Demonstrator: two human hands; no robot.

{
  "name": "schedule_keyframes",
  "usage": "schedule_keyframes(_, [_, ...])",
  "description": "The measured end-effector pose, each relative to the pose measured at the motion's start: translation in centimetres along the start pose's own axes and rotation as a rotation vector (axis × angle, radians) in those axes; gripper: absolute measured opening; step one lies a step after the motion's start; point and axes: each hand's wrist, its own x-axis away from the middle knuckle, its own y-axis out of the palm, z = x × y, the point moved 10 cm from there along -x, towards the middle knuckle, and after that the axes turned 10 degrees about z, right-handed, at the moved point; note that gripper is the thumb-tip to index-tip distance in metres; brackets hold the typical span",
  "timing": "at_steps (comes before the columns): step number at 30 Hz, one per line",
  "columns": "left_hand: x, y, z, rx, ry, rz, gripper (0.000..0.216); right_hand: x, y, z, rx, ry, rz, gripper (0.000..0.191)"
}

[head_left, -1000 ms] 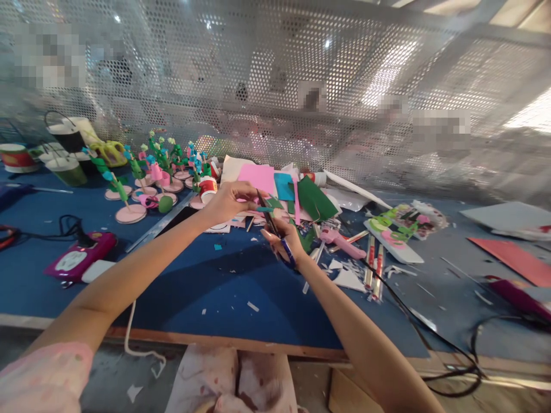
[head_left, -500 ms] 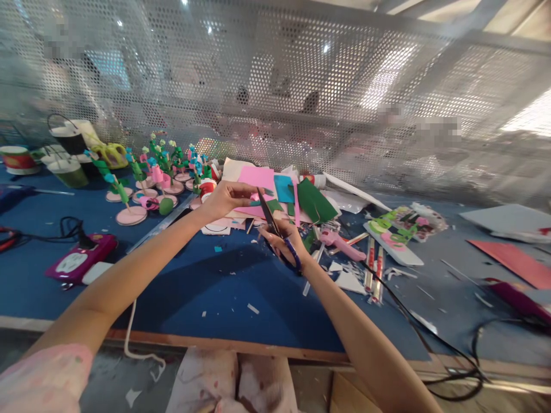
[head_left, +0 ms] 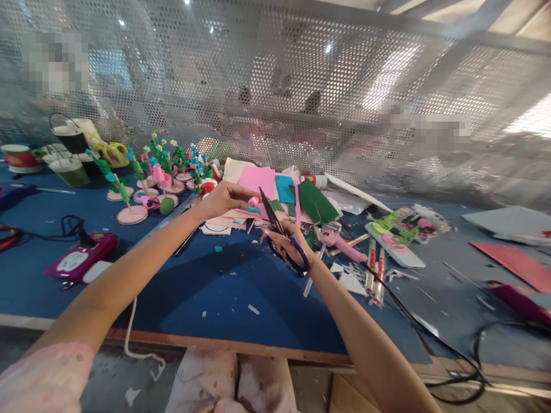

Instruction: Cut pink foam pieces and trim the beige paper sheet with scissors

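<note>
My left hand (head_left: 226, 198) is closed, thumb and fingers pinching a small pink curled piece (head_left: 253, 201), probably paper or foam. A blue bit (head_left: 252, 210) shows just below it at the fingertips; whether the two are joined I cannot tell. My right hand (head_left: 284, 240) grips scissors (head_left: 271, 212) with dark blades and blue handles. The blades point up and away, their tips just right of the pink piece and apart from it. Behind both hands lies a pile of coloured sheets, among them a pink sheet (head_left: 258, 180), a blue piece (head_left: 285, 189) and a green sheet (head_left: 317, 201).
Small paper flowers on round pink bases (head_left: 132, 215) stand at left, near a purple power strip (head_left: 81, 258). A pink glue gun (head_left: 342, 245) with a black cord lies at right beside scraps and glue sticks. A perforated metal screen (head_left: 275, 109) rises behind the blue table.
My right hand and the scissors have shifted slightly right, away from my left hand. The pink and blue bits at my left fingertips now show more plainly.
</note>
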Motion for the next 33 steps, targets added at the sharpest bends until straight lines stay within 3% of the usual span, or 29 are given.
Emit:
schedule_keyframes(6, [0.6,1.3,0.9,0.006,-0.011,-0.062,0.034,0.2,0.8,-0.4,0.076,-0.011,-0.099,0.029])
schedule_keyframes(15, [0.8,1.7,2.0,-0.051,0.035,-0.048,0.023,-0.1,0.4,-0.6,0.169,-0.078,-0.037,0.031])
schedule_keyframes(22, [0.9,2.0,2.5,-0.099,0.069,-0.032,0.021,-0.2,0.6,-1.8,0.371,-0.234,-0.047,0.032])
schedule_keyframes(33, [0.9,1.7,2.5,-0.256,0.067,0.004,0.019,-0.1,0.6,-1.6,0.475,-0.214,-0.013,0.032])
